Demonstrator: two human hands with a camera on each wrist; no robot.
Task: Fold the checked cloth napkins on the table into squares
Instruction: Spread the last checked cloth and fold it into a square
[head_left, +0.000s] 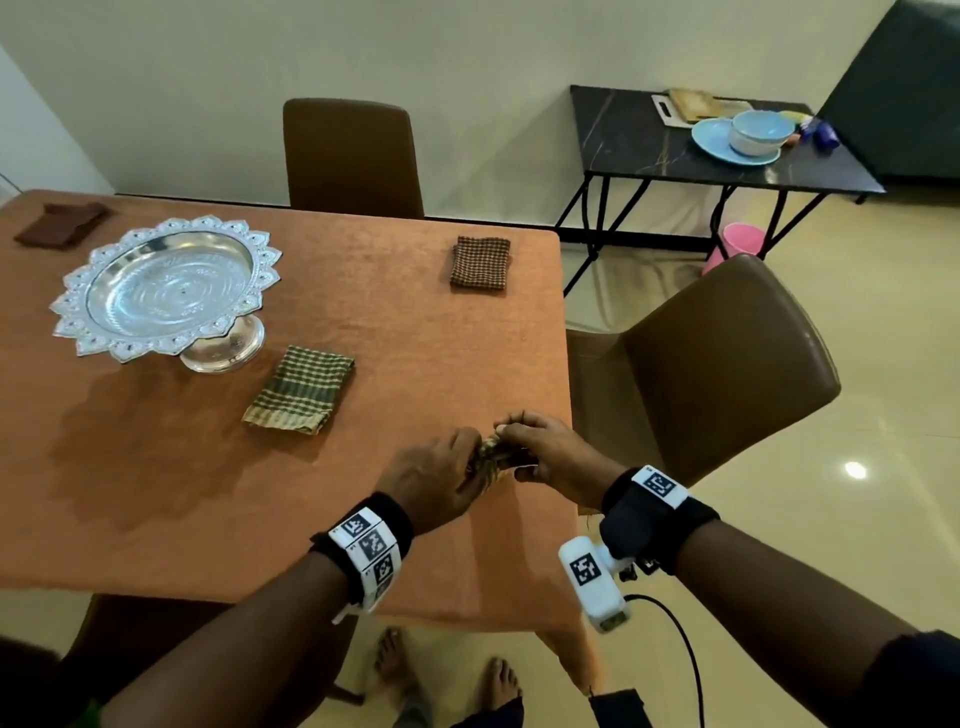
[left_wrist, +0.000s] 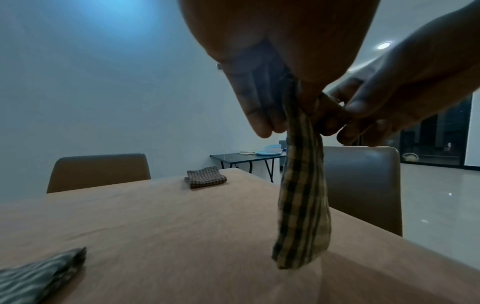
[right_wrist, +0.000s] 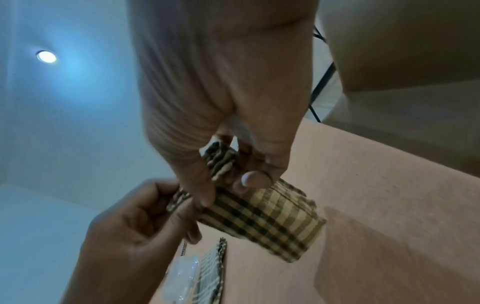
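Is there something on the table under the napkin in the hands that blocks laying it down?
Nothing visible does. Both the left hand and the right hand pinch the yellow checked napkin, which hangs over a bare part of the table. The green checked napkin lies apart, farther left.

From the head view, the held napkin (head_left: 491, 457) is almost wholly covered by the left hand (head_left: 434, 486) and right hand (head_left: 553, 457). In the left wrist view, the green napkin (left_wrist: 39, 273) is blurred and cut by the frame's lower-left edge. Items on the side table (head_left: 649, 150) are too small to identify.
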